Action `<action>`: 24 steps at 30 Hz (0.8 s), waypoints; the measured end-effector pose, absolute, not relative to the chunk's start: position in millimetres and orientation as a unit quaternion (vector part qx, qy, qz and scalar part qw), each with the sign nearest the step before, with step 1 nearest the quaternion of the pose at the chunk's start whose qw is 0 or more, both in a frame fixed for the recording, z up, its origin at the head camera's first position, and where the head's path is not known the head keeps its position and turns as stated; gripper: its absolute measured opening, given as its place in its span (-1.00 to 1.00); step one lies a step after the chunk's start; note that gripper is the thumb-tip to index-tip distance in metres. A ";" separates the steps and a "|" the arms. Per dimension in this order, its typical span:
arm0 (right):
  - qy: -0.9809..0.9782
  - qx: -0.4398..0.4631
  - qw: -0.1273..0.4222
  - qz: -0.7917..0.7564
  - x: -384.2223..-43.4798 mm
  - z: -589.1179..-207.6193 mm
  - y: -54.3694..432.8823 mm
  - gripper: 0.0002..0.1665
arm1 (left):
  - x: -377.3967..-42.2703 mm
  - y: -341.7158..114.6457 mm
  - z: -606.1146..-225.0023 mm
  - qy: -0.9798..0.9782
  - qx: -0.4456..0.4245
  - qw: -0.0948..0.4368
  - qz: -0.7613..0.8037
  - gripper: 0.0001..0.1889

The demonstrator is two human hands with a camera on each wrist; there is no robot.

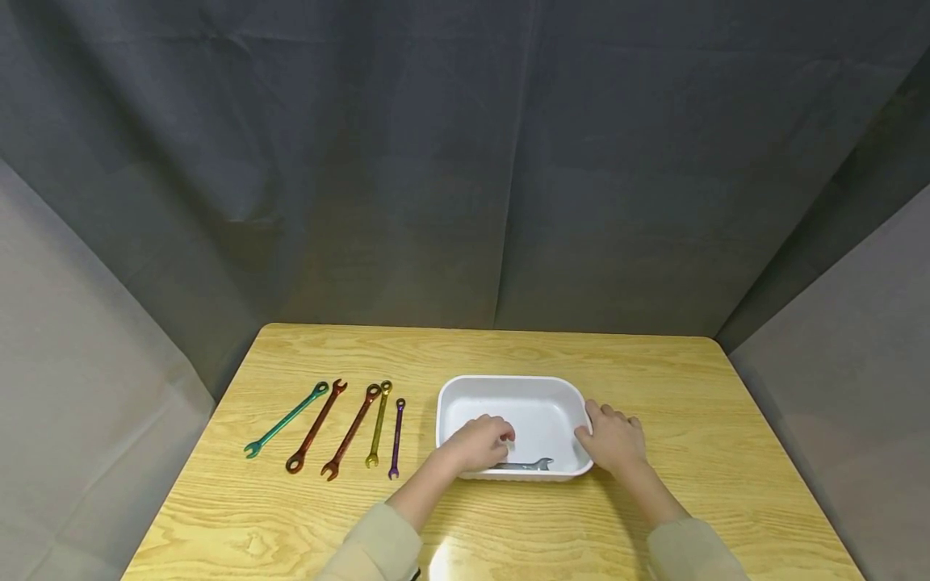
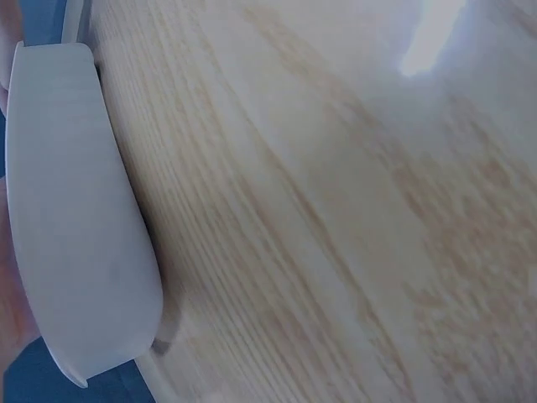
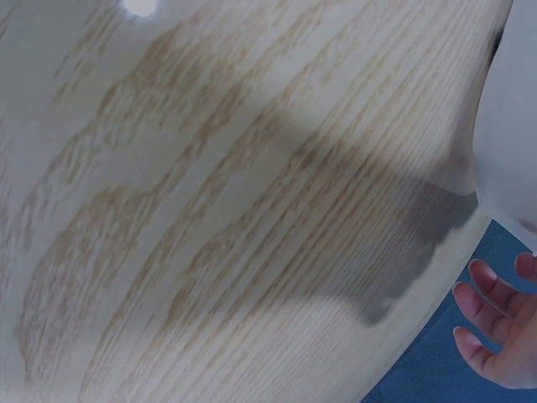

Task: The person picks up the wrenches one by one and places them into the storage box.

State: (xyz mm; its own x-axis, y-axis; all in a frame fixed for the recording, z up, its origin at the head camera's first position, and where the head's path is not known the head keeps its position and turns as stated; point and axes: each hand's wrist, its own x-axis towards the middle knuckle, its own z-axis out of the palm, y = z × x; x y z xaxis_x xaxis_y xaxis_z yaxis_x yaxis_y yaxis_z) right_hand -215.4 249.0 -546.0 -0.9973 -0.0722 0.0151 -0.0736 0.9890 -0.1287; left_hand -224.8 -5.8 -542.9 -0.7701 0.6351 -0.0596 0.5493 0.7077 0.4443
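1. White tray point(image 1: 508, 379) sits beneath the left hand point(image 1: 479, 443), whose loosely curved fingers leave a gap to the thumb, nothing seen between them.
2. Silver wrench point(image 1: 540, 465) lies inside, showing just right of that thumb, its other end hidden.
3. Right hand point(image 1: 616, 438) has its thumb at the tray's rim; I cannot tell whether it pinches, but steadying should help.
4. Five coloured wrenches point(image 1: 352, 431) lie left of the left hand; level, gentle handling should avoid knocks.

Head view: even light; dark curtain point(image 1: 407, 161) dim, bench point(image 1: 240, 524) warm-toned, one white glare patch at the lower frame edge. Wrist views: paler, bluish, soft in detail; light from above mirrors as glare. Right wrist: broad, soft-edged shadow falls beside the white container point(image 3: 510, 143).
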 end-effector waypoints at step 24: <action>-0.997 0.037 0.010 0.068 -216.6 -549.4 250.7 -0.42 | -226.1 -31.9 -537.3 0.946 0.268 -0.127 0.133 -0.68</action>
State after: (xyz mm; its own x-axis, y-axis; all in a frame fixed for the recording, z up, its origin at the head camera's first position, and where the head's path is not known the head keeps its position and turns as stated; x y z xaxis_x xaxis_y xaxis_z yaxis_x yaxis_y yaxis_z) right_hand -216.6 250.7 -549.4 -0.9970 -0.0730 0.0242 -0.0756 0.9879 -0.1355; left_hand -226.1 -31.9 -537.3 -0.8245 0.4727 0.3111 0.5401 0.8213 0.1836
